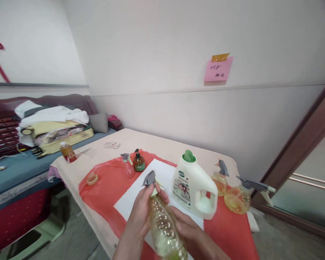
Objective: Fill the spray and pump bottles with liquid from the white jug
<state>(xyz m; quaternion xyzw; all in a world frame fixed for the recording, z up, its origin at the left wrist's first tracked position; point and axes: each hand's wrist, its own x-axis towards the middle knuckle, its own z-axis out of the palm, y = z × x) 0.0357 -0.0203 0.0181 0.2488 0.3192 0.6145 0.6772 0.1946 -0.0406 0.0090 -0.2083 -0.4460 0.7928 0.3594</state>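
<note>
I hold a clear ribbed spray bottle (164, 229) with yellow-green liquid over the near table edge. My left hand (141, 213) is closed around its neck, just under the grey trigger head (149, 178). My right hand (188, 229) is wrapped around the bottle's body from the right. Behind it stands a white detergent jug (191, 186) with its green cap flipped up, on a white sheet (162, 173) over a red cloth (105, 184).
Two yellow spray bottles (220, 178) (239, 196) stand right of the jug. A small clear sprayer (127, 167), a dark green pump bottle (138, 161), a tape roll (92, 178) and an amber bottle (67, 151) are further left. A bed with folded linen (51, 122) lies left; a pink note (218, 69) hangs on the wall.
</note>
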